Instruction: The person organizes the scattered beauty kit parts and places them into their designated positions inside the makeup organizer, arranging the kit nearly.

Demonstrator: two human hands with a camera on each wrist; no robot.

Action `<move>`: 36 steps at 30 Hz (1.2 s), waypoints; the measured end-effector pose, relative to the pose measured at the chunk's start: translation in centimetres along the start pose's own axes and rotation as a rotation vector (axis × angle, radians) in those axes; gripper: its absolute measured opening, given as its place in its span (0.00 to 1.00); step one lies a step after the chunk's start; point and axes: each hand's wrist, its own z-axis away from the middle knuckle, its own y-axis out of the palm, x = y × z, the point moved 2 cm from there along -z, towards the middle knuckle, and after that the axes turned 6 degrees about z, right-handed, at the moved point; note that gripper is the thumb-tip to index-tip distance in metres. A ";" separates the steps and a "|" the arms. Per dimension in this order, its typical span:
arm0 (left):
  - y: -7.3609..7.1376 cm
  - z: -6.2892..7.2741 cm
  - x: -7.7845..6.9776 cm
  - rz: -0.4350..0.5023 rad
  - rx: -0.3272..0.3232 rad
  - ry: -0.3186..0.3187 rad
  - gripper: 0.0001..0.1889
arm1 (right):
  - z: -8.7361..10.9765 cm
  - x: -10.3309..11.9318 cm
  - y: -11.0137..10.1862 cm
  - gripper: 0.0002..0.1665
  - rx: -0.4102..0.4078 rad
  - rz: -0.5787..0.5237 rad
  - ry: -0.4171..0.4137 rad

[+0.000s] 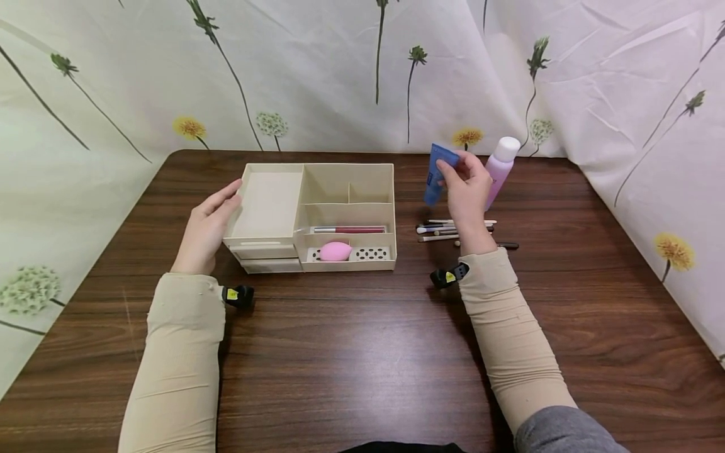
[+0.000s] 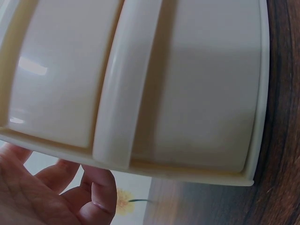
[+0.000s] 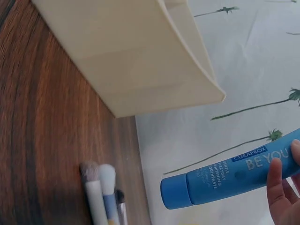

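Probably steadying the cream organizer (image 1: 269,201) with the left hand (image 1: 205,228), straightened loosely along its side. Pinching the blue toothpaste tube (image 1: 433,181) near its flat end with the right hand (image 1: 471,189), perhaps to leave the cap (image 3: 176,191) free below; holding it between organizer and pink bottle (image 1: 498,173), beyond the brushes (image 1: 435,231).

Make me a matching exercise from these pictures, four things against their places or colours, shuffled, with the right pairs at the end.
Things:
1. Tube
2. Egg-shaped sponge
3. Brushes
4. Bottle

Places or colours:
A. Lying on the table
B. Pinkish purple, white cap
C. In the organizer, front row
D. Held in the right hand

Pairs: 1-D, 2-C, 3-A, 4-B
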 end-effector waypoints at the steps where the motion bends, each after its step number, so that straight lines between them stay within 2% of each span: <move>1: 0.0 0.0 0.0 0.000 0.001 0.000 0.28 | 0.1 0.1 0.1 0.13 -0.002 -0.014 -0.006; 8: -0.1 -0.1 0.1 0.002 0.004 -0.004 0.28 | 0.4 1.1 0.3 0.13 -0.047 -0.111 -0.080; 13: -0.1 -0.1 0.1 0.004 0.003 -0.008 0.27 | 0.7 1.9 0.5 0.08 -0.089 -0.201 -0.129; 21: 0.0 -0.2 0.1 0.006 0.002 -0.008 0.28 | 1.2 3.0 1.0 0.07 -0.111 -0.342 -0.170; 24: 0.0 -0.2 0.1 0.005 0.003 -0.009 0.28 | 1.3 3.5 1.4 0.06 -0.094 -0.335 -0.194; 29: -0.1 -0.2 0.0 0.003 -0.003 -0.004 0.27 | 1.3 4.6 2.5 0.11 -0.028 -0.256 -0.248; 36: 0.0 -0.1 0.0 0.003 -0.001 -0.010 0.27 | 1.5 6.2 3.9 0.10 0.062 -0.222 -0.307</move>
